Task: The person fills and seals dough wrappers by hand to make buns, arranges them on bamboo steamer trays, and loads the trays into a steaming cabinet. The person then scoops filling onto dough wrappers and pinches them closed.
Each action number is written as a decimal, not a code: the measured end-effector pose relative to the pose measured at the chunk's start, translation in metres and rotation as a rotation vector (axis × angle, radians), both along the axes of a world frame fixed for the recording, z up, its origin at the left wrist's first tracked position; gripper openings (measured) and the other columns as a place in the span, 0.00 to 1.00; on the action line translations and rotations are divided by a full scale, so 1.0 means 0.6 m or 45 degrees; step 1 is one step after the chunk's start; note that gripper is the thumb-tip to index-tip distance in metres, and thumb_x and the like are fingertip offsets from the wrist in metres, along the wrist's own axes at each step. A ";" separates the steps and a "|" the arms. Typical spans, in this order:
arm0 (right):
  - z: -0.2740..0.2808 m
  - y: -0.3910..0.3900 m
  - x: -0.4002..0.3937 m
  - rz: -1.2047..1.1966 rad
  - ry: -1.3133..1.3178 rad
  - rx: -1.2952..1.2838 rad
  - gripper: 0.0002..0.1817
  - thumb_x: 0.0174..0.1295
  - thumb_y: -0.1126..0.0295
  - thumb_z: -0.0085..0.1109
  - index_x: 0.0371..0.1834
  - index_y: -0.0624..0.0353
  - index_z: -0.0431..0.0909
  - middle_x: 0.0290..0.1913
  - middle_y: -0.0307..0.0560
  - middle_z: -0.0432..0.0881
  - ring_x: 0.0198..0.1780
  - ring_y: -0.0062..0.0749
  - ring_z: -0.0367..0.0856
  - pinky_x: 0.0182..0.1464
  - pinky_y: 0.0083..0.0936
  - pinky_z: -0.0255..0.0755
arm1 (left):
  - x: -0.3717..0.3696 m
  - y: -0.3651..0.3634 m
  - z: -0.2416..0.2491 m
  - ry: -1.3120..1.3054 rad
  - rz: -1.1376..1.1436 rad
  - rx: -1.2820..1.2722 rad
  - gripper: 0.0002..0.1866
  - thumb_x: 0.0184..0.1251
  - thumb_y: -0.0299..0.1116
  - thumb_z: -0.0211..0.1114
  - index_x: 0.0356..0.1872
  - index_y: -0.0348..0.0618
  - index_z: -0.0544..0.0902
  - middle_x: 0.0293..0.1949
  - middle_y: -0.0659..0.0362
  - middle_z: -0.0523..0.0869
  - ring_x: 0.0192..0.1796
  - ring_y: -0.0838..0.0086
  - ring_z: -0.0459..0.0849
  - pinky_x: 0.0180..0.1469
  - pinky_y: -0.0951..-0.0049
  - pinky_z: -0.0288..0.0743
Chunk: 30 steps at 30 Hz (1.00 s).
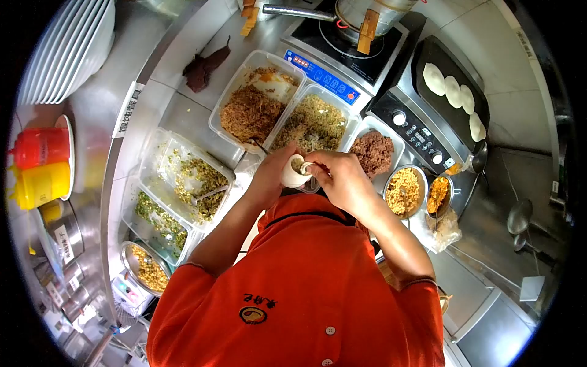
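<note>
A small white piece of dough (292, 178), cupped around some greenish-brown filling, is held in front of my chest. My left hand (273, 173) is closed around its left side and base. The thumb and fingers of my right hand (343, 175) pinch its upper right edge. Just beyond my hands is a clear tub of greenish-brown minced filling (315, 119). To its left is a tub of brown shredded filling (251, 116) with a spoon handle near its front edge. Dark reddish minced filling (372, 153) sits in another tub beyond my right hand.
Tubs of chopped green filling (202, 180) are on the left. Bowls of yellow-orange filling (403, 191) stand on the right. At the back are an induction cooker (327, 76) with a pot (376, 15) and a griddle (449, 58) with several pale dough rounds (452, 92).
</note>
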State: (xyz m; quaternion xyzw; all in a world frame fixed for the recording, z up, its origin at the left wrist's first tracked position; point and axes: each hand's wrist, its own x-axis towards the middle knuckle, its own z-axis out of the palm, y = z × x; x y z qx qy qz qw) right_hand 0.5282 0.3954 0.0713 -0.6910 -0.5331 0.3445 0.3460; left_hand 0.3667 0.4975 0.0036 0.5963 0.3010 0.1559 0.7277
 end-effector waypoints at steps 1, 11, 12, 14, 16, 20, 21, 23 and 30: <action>-0.001 -0.003 -0.004 0.001 -0.004 0.007 0.08 0.65 0.81 0.66 0.46 0.66 0.84 0.46 0.60 0.89 0.43 0.54 0.91 0.46 0.39 0.85 | -0.006 0.010 -0.008 -0.003 -0.016 -0.429 0.23 0.87 0.53 0.50 0.47 0.44 0.83 0.42 0.58 0.87 0.43 0.74 0.87 0.48 0.68 0.80; 0.004 -0.016 -0.012 -0.044 -0.099 0.081 0.10 0.66 0.79 0.67 0.49 0.66 0.84 0.42 0.60 0.89 0.43 0.54 0.91 0.45 0.37 0.84 | -0.003 0.006 0.001 0.103 0.071 -0.800 0.23 0.86 0.53 0.50 0.46 0.44 0.82 0.43 0.59 0.87 0.44 0.74 0.86 0.45 0.69 0.81; 0.008 -0.019 -0.014 -0.052 -0.039 0.064 0.10 0.66 0.78 0.67 0.49 0.65 0.85 0.43 0.60 0.90 0.43 0.53 0.91 0.45 0.37 0.84 | -0.002 0.004 -0.007 0.100 0.071 -0.799 0.23 0.86 0.53 0.50 0.46 0.44 0.82 0.43 0.59 0.87 0.44 0.74 0.86 0.45 0.69 0.81; 0.007 -0.011 -0.014 -0.073 0.028 0.060 0.10 0.66 0.78 0.67 0.49 0.65 0.84 0.42 0.59 0.90 0.43 0.53 0.91 0.45 0.37 0.84 | 0.002 -0.007 -0.022 -0.017 0.158 -0.716 0.24 0.87 0.53 0.48 0.46 0.43 0.82 0.41 0.57 0.87 0.41 0.72 0.87 0.41 0.68 0.82; 0.004 -0.008 -0.010 -0.095 0.096 0.058 0.10 0.66 0.78 0.67 0.49 0.65 0.83 0.42 0.59 0.90 0.43 0.53 0.91 0.45 0.37 0.84 | 0.008 -0.017 -0.003 -0.046 0.150 -0.467 0.25 0.87 0.54 0.47 0.46 0.42 0.82 0.40 0.57 0.87 0.39 0.72 0.87 0.38 0.67 0.81; 0.007 -0.012 -0.010 -0.034 -0.010 0.102 0.12 0.66 0.78 0.67 0.52 0.64 0.81 0.41 0.60 0.90 0.41 0.54 0.91 0.43 0.39 0.85 | -0.003 -0.006 -0.001 0.084 0.113 -0.623 0.27 0.87 0.55 0.44 0.46 0.41 0.81 0.37 0.55 0.87 0.34 0.69 0.87 0.32 0.67 0.81; 0.011 -0.014 -0.015 -0.044 0.005 0.143 0.11 0.67 0.78 0.66 0.51 0.64 0.81 0.41 0.62 0.89 0.40 0.57 0.91 0.42 0.42 0.85 | 0.001 -0.007 0.009 0.083 0.115 -0.623 0.27 0.87 0.55 0.44 0.46 0.41 0.81 0.37 0.55 0.87 0.34 0.69 0.87 0.32 0.67 0.81; 0.019 -0.006 -0.014 -0.072 0.040 0.071 0.09 0.67 0.77 0.66 0.48 0.65 0.82 0.40 0.62 0.89 0.40 0.57 0.91 0.41 0.42 0.84 | 0.015 -0.008 0.039 0.206 0.252 -0.737 0.28 0.87 0.56 0.43 0.47 0.39 0.81 0.38 0.54 0.87 0.35 0.69 0.88 0.32 0.69 0.82; 0.030 -0.007 -0.023 -0.114 0.206 0.038 0.04 0.67 0.79 0.64 0.43 0.68 0.82 0.40 0.60 0.89 0.41 0.56 0.91 0.44 0.42 0.84 | -0.002 -0.012 0.038 0.196 0.161 -0.548 0.30 0.86 0.59 0.44 0.47 0.39 0.81 0.36 0.54 0.87 0.34 0.69 0.89 0.27 0.72 0.81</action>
